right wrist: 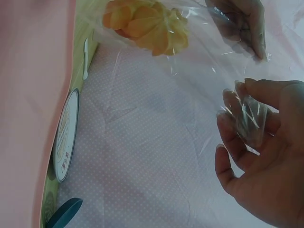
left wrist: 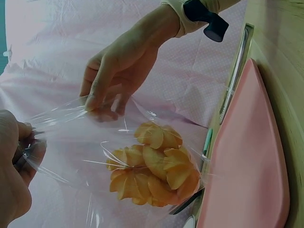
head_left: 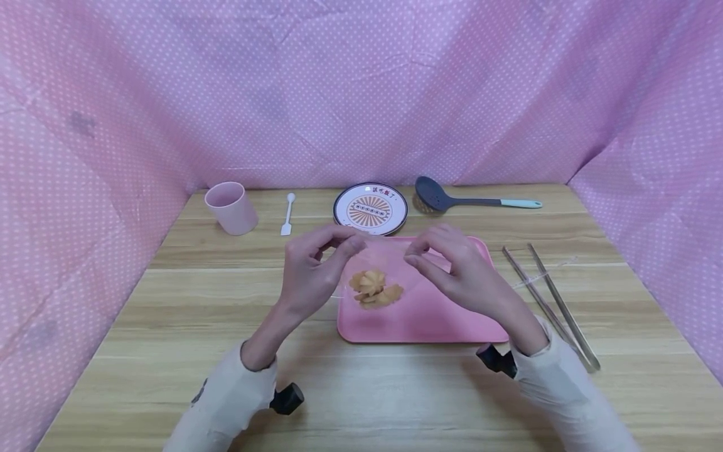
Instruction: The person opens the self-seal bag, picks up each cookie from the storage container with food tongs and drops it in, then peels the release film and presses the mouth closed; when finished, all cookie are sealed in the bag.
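Note:
Between both hands hangs a clear plastic bag [left wrist: 76, 147] with several golden, flower-shaped cookies [head_left: 374, 289] gathered at its bottom. My left hand [head_left: 314, 270] pinches one side of the bag's top edge between thumb and fingers. The other side of that edge is pinched by my right hand [head_left: 452, 267], its thumb against the forefinger in the right wrist view. Seen from the head, the bag overlaps a pink tray [head_left: 429, 323]; the left wrist view shows the cookies raised above the tray's level.
Behind the tray lies a round patterned plate [head_left: 370, 209]. A pink cup [head_left: 231, 208] and a small white spatula-ended stick [head_left: 288, 215] are at the back left. Back right is a dark slotted spoon [head_left: 452, 198]. Metal tongs [head_left: 556, 301] lie right of the tray, beside a thin clear strip [head_left: 545, 274].

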